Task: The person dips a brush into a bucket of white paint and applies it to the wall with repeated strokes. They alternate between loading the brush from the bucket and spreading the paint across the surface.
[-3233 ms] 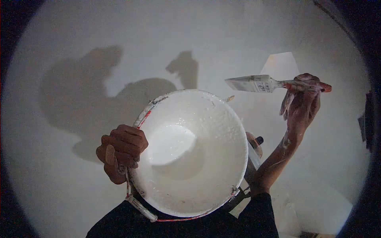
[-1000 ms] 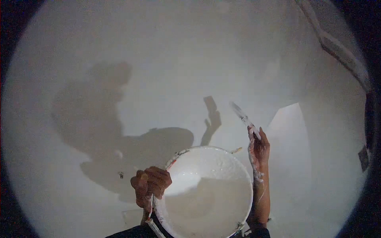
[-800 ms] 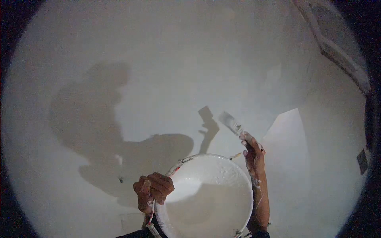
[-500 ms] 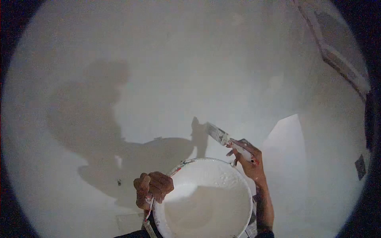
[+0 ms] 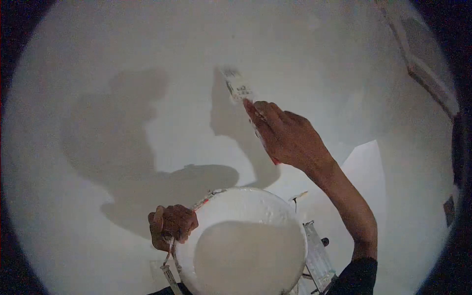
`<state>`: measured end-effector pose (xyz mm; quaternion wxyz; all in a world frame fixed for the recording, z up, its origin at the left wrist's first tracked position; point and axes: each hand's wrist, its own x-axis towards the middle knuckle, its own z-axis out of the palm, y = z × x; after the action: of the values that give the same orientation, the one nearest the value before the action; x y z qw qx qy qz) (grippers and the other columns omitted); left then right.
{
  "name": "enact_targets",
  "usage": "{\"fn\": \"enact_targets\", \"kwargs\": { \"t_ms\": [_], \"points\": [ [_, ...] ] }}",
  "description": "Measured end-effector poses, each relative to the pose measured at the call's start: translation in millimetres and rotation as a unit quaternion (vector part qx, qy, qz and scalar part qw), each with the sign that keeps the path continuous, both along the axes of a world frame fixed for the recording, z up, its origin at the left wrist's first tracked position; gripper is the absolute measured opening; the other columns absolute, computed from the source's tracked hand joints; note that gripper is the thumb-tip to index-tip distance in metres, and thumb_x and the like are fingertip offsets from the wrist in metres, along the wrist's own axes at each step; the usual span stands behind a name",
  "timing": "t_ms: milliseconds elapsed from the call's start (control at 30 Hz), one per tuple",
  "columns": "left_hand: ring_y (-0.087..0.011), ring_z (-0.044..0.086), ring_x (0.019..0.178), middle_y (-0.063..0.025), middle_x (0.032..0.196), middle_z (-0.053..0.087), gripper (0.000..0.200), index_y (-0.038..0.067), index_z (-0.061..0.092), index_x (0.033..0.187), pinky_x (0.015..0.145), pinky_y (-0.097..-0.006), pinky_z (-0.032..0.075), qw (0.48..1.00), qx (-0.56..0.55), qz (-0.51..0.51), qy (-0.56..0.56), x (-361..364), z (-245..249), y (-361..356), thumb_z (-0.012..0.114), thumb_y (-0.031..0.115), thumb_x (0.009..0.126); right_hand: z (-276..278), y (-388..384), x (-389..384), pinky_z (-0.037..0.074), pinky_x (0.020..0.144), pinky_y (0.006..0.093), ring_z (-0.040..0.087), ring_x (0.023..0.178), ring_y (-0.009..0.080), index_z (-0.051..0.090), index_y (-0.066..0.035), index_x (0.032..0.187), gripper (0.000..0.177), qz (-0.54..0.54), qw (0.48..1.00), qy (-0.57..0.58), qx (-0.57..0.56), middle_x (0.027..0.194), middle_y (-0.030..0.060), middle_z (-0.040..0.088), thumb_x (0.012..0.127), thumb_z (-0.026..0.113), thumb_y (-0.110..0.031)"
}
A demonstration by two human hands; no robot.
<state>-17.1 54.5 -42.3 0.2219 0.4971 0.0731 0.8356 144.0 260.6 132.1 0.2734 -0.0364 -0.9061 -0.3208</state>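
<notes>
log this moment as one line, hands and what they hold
left hand: closed at rim of bucket | right hand: gripping paintbrush | paintbrush: tip at wall

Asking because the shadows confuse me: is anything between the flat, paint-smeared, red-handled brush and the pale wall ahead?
Nothing visible is. The brush, in the right hand, is at or very near the wall; contact is unclear. The round white bucket in the left hand is lower in view, off that path.

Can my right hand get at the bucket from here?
Probably yes; nothing shows between the right hand and the open bucket, and the left hand is at one side of it.
</notes>
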Motion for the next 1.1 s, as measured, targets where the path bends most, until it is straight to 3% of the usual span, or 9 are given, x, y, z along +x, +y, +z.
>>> {"fn": "enact_targets", "kwargs": {
  "t_ms": [67, 167, 267, 367, 567, 667, 733, 1000, 1100],
  "points": [
    [-0.0136, 0.034, 0.033, -0.0082, 0.039, 0.045, 0.055, 0.007, 0.043, 0.050, 0.035, -0.0289, 0.027, 0.999, -0.021, -0.036, 0.027, -4.0, 12.4, -2.9, 0.029, 0.023, 0.101, -16.9, 9.6, 5.4, 0.059, 0.073, 0.0323, 0.066, 0.085, 0.0235, 0.038, 0.005, 0.135, 0.061, -0.025, 0.999, -0.034, 0.001, 0.117, 0.0152, 0.052, 0.081, 0.062, -0.009],
    [-0.0134, 0.033, 0.032, -0.0089, 0.039, 0.045, 0.056, 0.007, 0.039, 0.048, 0.034, -0.0292, 0.027, 0.996, -0.032, -0.049, 0.069, -3.8, 25.1, -2.6, 0.028, 0.019, 0.101, -32.1, 7.9, 23.6, 0.059, 0.073, 0.0342, 0.065, 0.083, 0.0255, 0.037, 0.005, 0.136, 0.059, -0.093, 0.931, -0.249, -0.251, 0.124, 0.0170, 0.049, 0.085, 0.060, -0.011],
    [-0.0135, 0.033, 0.032, -0.0089, 0.039, 0.045, 0.056, 0.007, 0.039, 0.048, 0.034, -0.0293, 0.027, 0.996, -0.025, -0.041, 0.070, -3.7, 29.9, -1.3, 0.028, 0.019, 0.101, -5.2, 4.6, 36.8, 0.058, 0.061, 0.0390, 0.066, 0.068, 0.0303, 0.041, 0.002, 0.128, 0.041, 0.030, 0.954, -0.174, -0.244, 0.104, 0.0214, 0.058, 0.092, 0.050, -0.014],
    [-0.0137, 0.033, 0.032, -0.0089, 0.039, 0.045, 0.056, 0.007, 0.039, 0.048, 0.034, -0.0294, 0.027, 0.997, -0.021, -0.039, 0.070, -2.4, 31.6, -5.1, 0.028, 0.020, 0.101, 17.7, 5.7, 26.3, 0.059, 0.068, 0.0344, 0.066, 0.078, 0.0245, 0.043, -0.005, 0.134, 0.048, -0.068, 0.933, -0.178, -0.304, 0.114, 0.0145, 0.051, 0.090, 0.056, -0.018],
    [-0.0139, 0.033, 0.032, -0.0088, 0.039, 0.045, 0.055, 0.007, 0.040, 0.048, 0.034, -0.0296, 0.028, 0.997, -0.012, -0.037, 0.066, -4.3, 31.3, -6.0, 0.028, 0.021, 0.101, 77.7, 2.2, 33.9, 0.058, 0.062, 0.0382, 0.068, 0.075, 0.0296, 0.040, 0.004, 0.129, 0.050, -0.034, 0.995, 0.049, -0.074, 0.114, 0.0229, 0.055, 0.085, 0.056, -0.012],
    [-0.0141, 0.034, 0.032, -0.0087, 0.039, 0.045, 0.055, 0.007, 0.040, 0.048, 0.034, -0.0297, 0.028, 0.997, -0.005, -0.035, 0.074, -3.4, 27.2, -9.6, 0.028, 0.021, 0.101, 18.9, 30.5, 26.5, 0.058, 0.062, 0.0400, 0.068, 0.074, 0.0314, 0.040, 0.006, 0.129, 0.052, -0.005, 0.995, -0.035, -0.098, 0.119, 0.0258, 0.054, 0.083, 0.058, -0.010],
    [-0.0142, 0.034, 0.032, -0.0087, 0.039, 0.045, 0.055, 0.007, 0.040, 0.048, 0.034, -0.0298, 0.028, 0.996, -0.005, -0.031, 0.083, -1.4, 26.1, -11.2, 0.028, 0.021, 0.101, -25.5, 21.9, 29.8, 0.057, 0.073, 0.0375, 0.065, 0.084, 0.0298, 0.040, 0.000, 0.136, 0.061, -0.144, 0.937, -0.194, -0.253, 0.128, 0.0181, 0.050, 0.080, 0.061, -0.008],
    [-0.0145, 0.034, 0.032, -0.0086, 0.039, 0.045, 0.055, 0.008, 0.040, 0.049, 0.035, -0.0300, 0.029, 0.995, 0.008, -0.027, 0.092, 8.8, 23.1, -17.3, 0.028, 0.022, 0.101, 23.4, 14.5, 52.6, 0.053, 0.088, 0.0396, 0.062, 0.094, 0.0312, 0.050, -0.003, 0.128, 0.037, 0.011, 0.944, -0.158, -0.290, 0.109, 0.0159, 0.055, 0.093, 0.054, -0.015],
    [-0.0147, 0.034, 0.032, -0.0086, 0.039, 0.045, 0.055, 0.008, 0.041, 0.049, 0.035, -0.0301, 0.029, 0.995, 0.007, -0.027, 0.094, 6.8, 25.4, -14.3, 0.028, 0.023, 0.101, 50.9, 19.3, 55.5, 0.055, 0.083, 0.0390, 0.063, 0.089, 0.0286, 0.050, -0.004, 0.128, 0.036, -0.007, 0.986, -0.053, -0.160, 0.107, 0.0139, 0.056, 0.094, 0.051, -0.018]
  ]
}}
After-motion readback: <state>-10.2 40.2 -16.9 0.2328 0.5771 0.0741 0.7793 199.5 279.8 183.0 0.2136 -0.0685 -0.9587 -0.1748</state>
